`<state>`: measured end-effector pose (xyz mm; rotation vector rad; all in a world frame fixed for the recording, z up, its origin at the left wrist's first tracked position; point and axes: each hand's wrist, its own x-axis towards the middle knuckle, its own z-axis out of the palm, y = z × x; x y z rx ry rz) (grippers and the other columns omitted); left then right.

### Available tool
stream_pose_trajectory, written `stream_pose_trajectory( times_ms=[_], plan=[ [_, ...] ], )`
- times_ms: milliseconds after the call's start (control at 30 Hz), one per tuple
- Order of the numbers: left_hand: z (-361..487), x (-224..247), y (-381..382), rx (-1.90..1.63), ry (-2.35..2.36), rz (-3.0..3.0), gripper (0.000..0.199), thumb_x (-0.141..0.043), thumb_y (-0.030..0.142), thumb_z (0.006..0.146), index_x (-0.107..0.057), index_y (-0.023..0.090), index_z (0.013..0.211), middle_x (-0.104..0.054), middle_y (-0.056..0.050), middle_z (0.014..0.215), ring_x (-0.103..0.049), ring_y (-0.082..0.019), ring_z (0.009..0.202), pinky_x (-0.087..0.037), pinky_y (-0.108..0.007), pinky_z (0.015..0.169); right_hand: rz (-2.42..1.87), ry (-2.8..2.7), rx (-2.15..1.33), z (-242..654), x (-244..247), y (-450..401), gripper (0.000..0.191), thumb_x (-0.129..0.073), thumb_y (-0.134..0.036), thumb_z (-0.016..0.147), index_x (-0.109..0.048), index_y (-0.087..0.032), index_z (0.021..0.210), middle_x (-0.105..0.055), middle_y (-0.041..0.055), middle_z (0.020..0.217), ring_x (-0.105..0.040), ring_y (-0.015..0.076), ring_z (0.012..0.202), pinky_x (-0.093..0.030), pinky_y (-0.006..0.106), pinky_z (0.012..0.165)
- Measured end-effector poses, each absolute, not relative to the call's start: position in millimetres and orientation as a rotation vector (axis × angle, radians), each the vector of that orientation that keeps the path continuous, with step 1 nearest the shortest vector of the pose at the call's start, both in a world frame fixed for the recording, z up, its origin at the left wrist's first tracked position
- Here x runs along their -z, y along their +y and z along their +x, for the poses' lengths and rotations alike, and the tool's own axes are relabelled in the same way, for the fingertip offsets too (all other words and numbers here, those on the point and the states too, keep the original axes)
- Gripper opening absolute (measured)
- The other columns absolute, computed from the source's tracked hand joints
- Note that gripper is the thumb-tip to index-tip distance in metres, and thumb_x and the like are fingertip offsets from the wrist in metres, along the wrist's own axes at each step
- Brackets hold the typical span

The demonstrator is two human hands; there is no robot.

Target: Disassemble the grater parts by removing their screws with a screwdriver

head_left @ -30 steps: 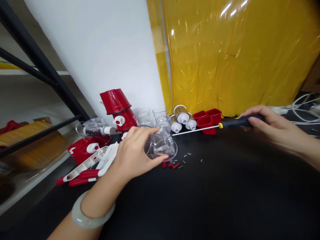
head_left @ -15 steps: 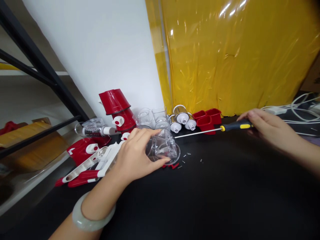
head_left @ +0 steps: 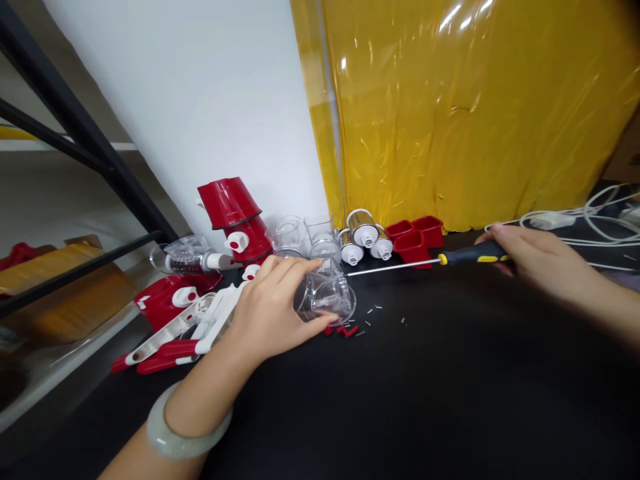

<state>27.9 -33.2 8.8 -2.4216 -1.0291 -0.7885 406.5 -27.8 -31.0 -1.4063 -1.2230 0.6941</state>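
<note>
Left hand point(head_left: 273, 307) grip clenched around a clear plastic housing point(head_left: 327, 293), fingers over its top, thumb under its near side. Housing lies on its side on the black worktop point(head_left: 425, 400), toward the back edge, open flanged mouth facing right, clear of the palm. It is see-through, squarish body with a round rim; small red clips point(head_left: 345, 329) and loose screws point(head_left: 373, 315) lie just beside the rim.

Right hand point(head_left: 535, 260) grip grasps the screwdriver point(head_left: 430, 261) by its black-and-yellow handle. Shaft runs left, roughly parallel to the back edge, tip ending near the housing's top; cannot tell if it touches.

Red tubs point(head_left: 415, 237) and metal drums point(head_left: 364, 241) sit at the back edge behind the shaft.
</note>
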Motion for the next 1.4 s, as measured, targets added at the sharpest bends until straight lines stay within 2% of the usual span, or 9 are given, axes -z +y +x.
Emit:
stream_pose_trajectory(
  times_ms=[267,400,500,733,867,1033,1167,1300,1400],
  plan=[
    [27,-9,-33,0.789,-1.033,-2.436,0.063,-0.074,0.051,0.073,-0.058,0.017,0.124,-0.068,-0.010,0.112,-0.058,-0.028,0.102,-0.052,-0.042,0.086,-0.852,-0.956,-1.052,401,20,-41,0.075,-0.080,-0.008,0.043,-0.057,-0.039,0.107,-0.068,-0.0037,0.091,-0.065,0.0142,0.083,-0.053,0.023,0.077],
    [27,-9,-33,0.756,-1.035,-2.426,0.061,-0.073,0.050,0.074,-0.058,0.017,0.124,-0.068,-0.010,0.112,-0.058,-0.028,0.102,-0.052,-0.042,0.085,-0.957,-1.048,-1.087,405,25,-35,0.037,-0.069,-0.047,0.069,-0.061,-0.027,0.099,-0.069,0.0058,0.085,-0.066,0.0220,0.073,-0.056,0.035,0.067],
    [25,-10,-32,0.752,-1.028,-2.401,0.063,-0.073,0.051,0.074,-0.058,0.017,0.124,-0.068,-0.010,0.110,-0.058,-0.028,0.101,-0.053,-0.041,0.082,-1.270,-1.294,-0.837,408,33,-29,0.047,-0.053,-0.068,0.082,-0.061,-0.022,0.080,-0.055,0.0020,0.054,-0.047,0.0142,0.044,-0.041,0.026,0.043],
    [27,-11,-34,0.730,-1.053,-2.397,0.063,-0.075,0.050,0.073,-0.058,0.017,0.124,-0.068,-0.010,0.110,-0.058,-0.028,0.100,-0.053,-0.040,0.079,-0.856,-1.006,-1.026,400,23,-40,0.054,-0.076,-0.009,0.053,-0.059,-0.034,0.098,-0.066,-0.0034,0.091,-0.064,0.0159,0.085,-0.053,0.026,0.078],
    [28,-10,-34,0.717,-1.012,-2.404,0.062,-0.073,0.049,0.074,-0.058,0.016,0.124,-0.068,-0.010,0.111,-0.058,-0.028,0.099,-0.053,-0.041,0.080,-0.890,-1.005,-1.110,404,22,-35,0.023,-0.058,-0.036,0.079,-0.064,-0.025,0.098,-0.069,0.0094,0.098,-0.066,0.0254,0.094,-0.055,0.041,0.083],
    [27,-10,-33,0.727,-0.992,-2.378,0.062,-0.074,0.048,0.073,-0.058,0.017,0.125,-0.068,-0.010,0.110,-0.058,-0.028,0.098,-0.053,-0.040,0.079,-1.300,-1.259,-0.844,412,40,-22,0.057,-0.047,-0.071,0.086,-0.062,-0.017,0.076,-0.058,0.0060,0.058,-0.048,0.0134,0.042,-0.037,0.024,0.038],
    [25,-11,-34,0.714,-1.011,-2.354,0.062,-0.074,0.047,0.073,-0.058,0.018,0.126,-0.068,-0.010,0.110,-0.058,-0.028,0.098,-0.053,-0.038,0.077,-1.184,-1.245,-0.795,407,39,-28,0.043,-0.077,-0.059,0.068,-0.061,-0.025,0.089,-0.059,-0.0023,0.073,-0.053,0.0098,0.057,-0.045,0.019,0.050],
    [25,-11,-34,0.737,-1.028,-2.355,0.063,-0.075,0.048,0.072,-0.058,0.018,0.125,-0.068,-0.010,0.109,-0.058,-0.028,0.099,-0.053,-0.038,0.078,-0.853,-1.041,-1.023,401,30,-35,0.059,-0.085,-0.013,0.047,-0.059,-0.034,0.096,-0.065,-0.0048,0.099,-0.063,0.0126,0.082,-0.053,0.021,0.074],
    [26,-9,-34,0.730,-1.019,-2.385,0.062,-0.075,0.048,0.073,-0.058,0.018,0.125,-0.068,-0.011,0.111,-0.058,-0.028,0.100,-0.052,-0.040,0.080,-0.817,-0.930,-1.089,402,27,-32,0.030,-0.074,-0.027,0.066,-0.064,-0.028,0.094,-0.069,0.0033,0.098,-0.064,0.0198,0.100,-0.054,0.029,0.085]
  ],
)
